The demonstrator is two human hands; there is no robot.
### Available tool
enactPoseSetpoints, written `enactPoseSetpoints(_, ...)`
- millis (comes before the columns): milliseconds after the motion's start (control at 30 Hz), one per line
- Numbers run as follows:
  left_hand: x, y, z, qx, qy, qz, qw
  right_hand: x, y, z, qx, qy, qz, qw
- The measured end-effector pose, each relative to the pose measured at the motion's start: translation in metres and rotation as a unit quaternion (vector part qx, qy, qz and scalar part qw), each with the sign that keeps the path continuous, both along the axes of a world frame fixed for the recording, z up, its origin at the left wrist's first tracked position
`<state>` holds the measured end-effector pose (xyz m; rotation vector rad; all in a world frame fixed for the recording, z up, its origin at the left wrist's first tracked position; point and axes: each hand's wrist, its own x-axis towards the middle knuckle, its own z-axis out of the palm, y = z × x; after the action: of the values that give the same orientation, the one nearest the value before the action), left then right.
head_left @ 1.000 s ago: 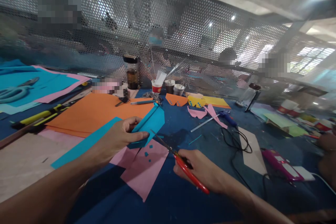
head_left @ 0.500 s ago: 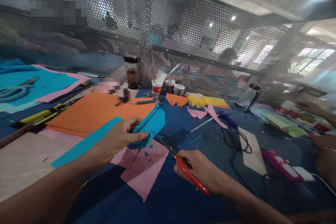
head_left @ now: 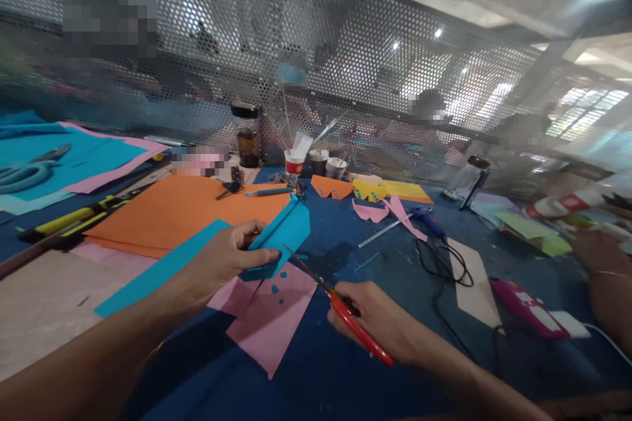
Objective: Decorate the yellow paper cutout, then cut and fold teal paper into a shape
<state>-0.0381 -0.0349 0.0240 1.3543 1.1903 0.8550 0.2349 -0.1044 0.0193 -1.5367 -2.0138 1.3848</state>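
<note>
Pinched between the thumb and fingers of my left hand (head_left: 232, 256) is a folded piece of blue paper (head_left: 286, 230). My right hand (head_left: 370, 309) is closed around the handles of red-handled scissors (head_left: 353, 325). The scissor tips touch or nearly touch the blue paper's lower edge, close to my left thumb. Beneath, pink paper (head_left: 271, 329) lies on the dark blue tabletop with a few small blue scraps (head_left: 275, 289) on it. A long blue paper strip (head_left: 162, 270) lies under my left forearm.
Orange sheets (head_left: 162, 210) and a yellow cutter (head_left: 69, 217) lie left. Behind stand a jar (head_left: 248, 138) and paper cups (head_left: 295, 163). Cut orange (head_left: 330, 187) and yellow paper (head_left: 368, 191), a glue gun (head_left: 428, 220) and a magenta power strip (head_left: 528, 309) lie right. Another person's arm (head_left: 605, 276) reaches in.
My hands, the blue paper and the scissors have hardly moved. At the far right, the other person's hand has shifted, and a red-and-white cup there now lies more tilted.
</note>
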Motion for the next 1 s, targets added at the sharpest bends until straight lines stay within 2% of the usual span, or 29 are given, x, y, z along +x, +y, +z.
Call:
enactPoseSetpoints(133,-0.0013,0.0018,-0.0024,-0.001,-0.016,-0.007,1.0,0.001,0.0005,-0.0007,-0.004,0.006,0.006,1.0)
enactPoseSetpoints(400,0.0001,-0.0001,0.0018,-0.005,-0.005,-0.007,1.0,0.0012,0.0001,0.0002,0.013,0.002,0.008,1.0)
enactPoseSetpoints(567,-0.002,0.0002,-0.0011,-0.01,-0.014,-0.01,1.0,0.0013,0.0,-0.002,-0.007,0.008,-0.001,1.0)
enactPoseSetpoints(733,-0.0026,0.0008,-0.0027,-0.006,-0.009,-0.009,1.0,0.0023,0.0003,-0.0054,0.012,-0.003,-0.003,1.0)
enactPoseSetpoints(1000,-0.0023,0.0027,-0.0034,0.004,0.003,-0.011,1.0,-0.0005,0.0001,0.0,-0.003,-0.012,-0.014,1.0)
